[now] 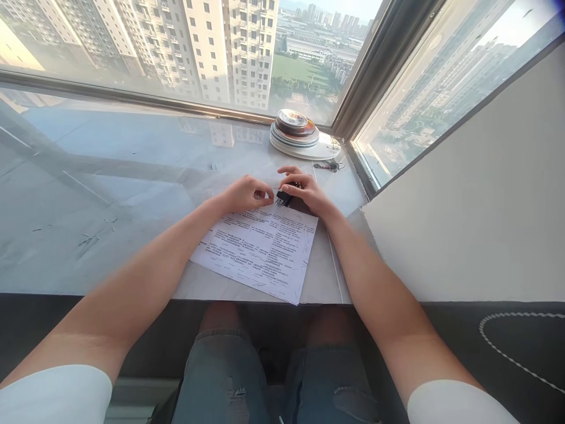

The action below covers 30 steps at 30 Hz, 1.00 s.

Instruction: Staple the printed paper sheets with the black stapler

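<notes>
A printed sheet of paper (263, 248) lies on the grey marble window ledge (110, 200), tilted a little. At its far edge my right hand (304, 189) is closed around a small black stapler (286, 197). My left hand (246, 193) is curled beside it, fingertips pinched together at the paper's top edge, close to the stapler. What the left fingers pinch is too small to make out.
A stack of patterned plates (300, 136) stands at the back right corner of the ledge, with a small bunch of keys (329, 166) just in front. Small staples lie scattered on the ledge at left (95, 232). A white wall (477, 194) rises on the right.
</notes>
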Each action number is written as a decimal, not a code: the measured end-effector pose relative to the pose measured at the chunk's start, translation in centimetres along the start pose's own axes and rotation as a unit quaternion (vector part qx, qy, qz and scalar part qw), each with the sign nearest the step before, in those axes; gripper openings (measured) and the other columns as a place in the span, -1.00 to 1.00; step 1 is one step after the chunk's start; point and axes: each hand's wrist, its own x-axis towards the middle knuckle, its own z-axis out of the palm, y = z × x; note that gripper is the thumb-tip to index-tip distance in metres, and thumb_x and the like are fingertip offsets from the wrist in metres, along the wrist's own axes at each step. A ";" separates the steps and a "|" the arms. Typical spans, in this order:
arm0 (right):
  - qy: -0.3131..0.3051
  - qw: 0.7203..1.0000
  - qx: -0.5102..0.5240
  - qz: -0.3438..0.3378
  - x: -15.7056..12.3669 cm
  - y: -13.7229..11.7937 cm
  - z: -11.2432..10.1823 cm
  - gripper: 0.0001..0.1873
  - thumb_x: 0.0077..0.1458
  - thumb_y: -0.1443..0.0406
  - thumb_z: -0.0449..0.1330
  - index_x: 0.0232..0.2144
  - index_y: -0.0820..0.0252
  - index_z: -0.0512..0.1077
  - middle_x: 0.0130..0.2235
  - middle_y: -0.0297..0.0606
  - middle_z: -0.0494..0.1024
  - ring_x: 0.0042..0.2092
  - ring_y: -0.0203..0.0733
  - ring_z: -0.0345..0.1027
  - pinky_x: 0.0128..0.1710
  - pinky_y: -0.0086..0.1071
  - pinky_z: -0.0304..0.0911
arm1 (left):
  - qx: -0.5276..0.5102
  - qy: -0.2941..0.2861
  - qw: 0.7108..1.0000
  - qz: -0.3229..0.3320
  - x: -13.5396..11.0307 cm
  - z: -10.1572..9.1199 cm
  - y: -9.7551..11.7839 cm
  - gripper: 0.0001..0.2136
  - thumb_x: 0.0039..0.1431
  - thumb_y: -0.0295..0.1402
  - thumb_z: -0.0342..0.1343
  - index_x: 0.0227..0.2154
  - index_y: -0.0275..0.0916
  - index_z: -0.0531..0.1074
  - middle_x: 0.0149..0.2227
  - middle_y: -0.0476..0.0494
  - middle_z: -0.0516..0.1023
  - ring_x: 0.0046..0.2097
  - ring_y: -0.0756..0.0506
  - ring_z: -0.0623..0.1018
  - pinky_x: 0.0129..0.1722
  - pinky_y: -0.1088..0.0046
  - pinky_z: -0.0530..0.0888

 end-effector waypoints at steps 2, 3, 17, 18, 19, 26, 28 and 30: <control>-0.005 1.000 -0.018 -0.010 0.0 -0.1 0.0 -0.64 0.15 -0.15 0.43 -0.28 -0.07 0.71 0.25 -0.27 0.49 0.33 0.12 0.30 0.42 0.04 0.14 | 0.000 0.004 1.000 -0.005 0.0 0.0 -0.1 -0.86 0.22 -0.27 0.26 -0.34 -0.16 0.69 -0.49 0.00 0.58 -0.47 0.01 0.43 -0.36 0.42 0.36; -0.007 0.999 -0.030 -0.015 0.0 -0.1 0.0 -0.65 0.15 -0.14 0.44 -0.28 -0.08 0.71 0.25 -0.27 0.49 0.34 0.13 0.28 0.44 0.05 0.09 | 0.000 0.005 1.000 -0.008 0.0 0.0 -0.2 -0.86 0.22 -0.27 0.26 -0.33 -0.16 0.69 -0.50 0.00 0.58 -0.47 0.01 0.42 -0.36 0.42 0.35; -0.036 0.989 -0.143 -0.005 0.3 -1.0 0.5 -0.76 0.05 -0.04 0.52 -0.30 -0.14 0.76 0.25 -0.23 0.47 0.39 0.33 0.05 0.44 0.31 0.00 | -0.018 0.005 0.999 -0.033 0.0 0.0 0.0 -0.83 0.20 -0.23 0.28 -0.33 -0.17 0.72 -0.54 0.00 0.51 -0.48 0.01 0.35 -0.38 0.40 0.31; -0.033 0.989 -0.147 -0.007 0.2 -1.1 0.6 -0.78 0.06 -0.03 0.52 -0.29 -0.15 0.76 0.25 -0.23 0.46 0.39 0.32 0.03 0.44 0.30 0.01 | -0.018 0.006 0.999 -0.032 -0.1 0.0 0.0 -0.83 0.21 -0.23 0.27 -0.33 -0.17 0.72 -0.55 0.01 0.49 -0.48 0.01 0.34 -0.38 0.40 0.30; -0.027 0.988 -0.151 -0.011 -0.1 -1.2 0.7 -0.79 0.09 -0.03 0.50 -0.29 -0.15 0.75 0.25 -0.23 0.46 0.40 0.32 0.03 0.44 0.29 0.01 | -0.017 0.007 0.999 -0.032 -0.1 0.0 -0.1 -0.83 0.21 -0.24 0.27 -0.33 -0.17 0.71 -0.55 0.01 0.49 -0.48 0.01 0.34 -0.38 0.40 0.30; -0.016 0.974 -0.220 -0.053 -0.4 0.0 -0.2 -0.61 0.13 -0.02 0.47 -0.06 -0.06 0.59 0.07 -0.18 0.59 0.18 0.19 0.31 0.33 0.14 0.11 | 0.009 0.004 0.999 -0.052 -0.1 -0.1 -0.8 -0.82 0.18 -0.25 0.25 -0.31 -0.19 0.71 -0.51 -0.01 0.53 -0.45 -0.02 0.44 -0.34 0.42 0.36; 0.048 0.961 -0.272 -0.031 0.0 1.0 -0.5 -0.70 0.19 0.04 0.42 -0.12 0.00 0.56 -0.07 -0.17 0.61 0.06 0.17 0.37 0.26 0.15 0.14 | 0.018 0.019 0.998 -0.062 -0.1 0.0 -1.0 -0.81 0.19 -0.22 0.25 -0.30 -0.19 0.71 -0.49 -0.03 0.54 -0.42 -0.03 0.47 -0.31 0.40 0.38; 0.148 0.942 -0.301 -0.013 0.3 1.4 -0.9 -0.75 0.24 0.05 0.37 -0.16 0.03 0.53 -0.12 -0.14 0.59 0.02 0.19 0.38 0.20 0.15 0.18 | 0.027 0.032 0.996 -0.078 0.0 0.0 -1.3 -0.80 0.18 -0.21 0.25 -0.29 -0.18 0.71 -0.47 -0.05 0.57 -0.39 -0.06 0.51 -0.29 0.39 0.41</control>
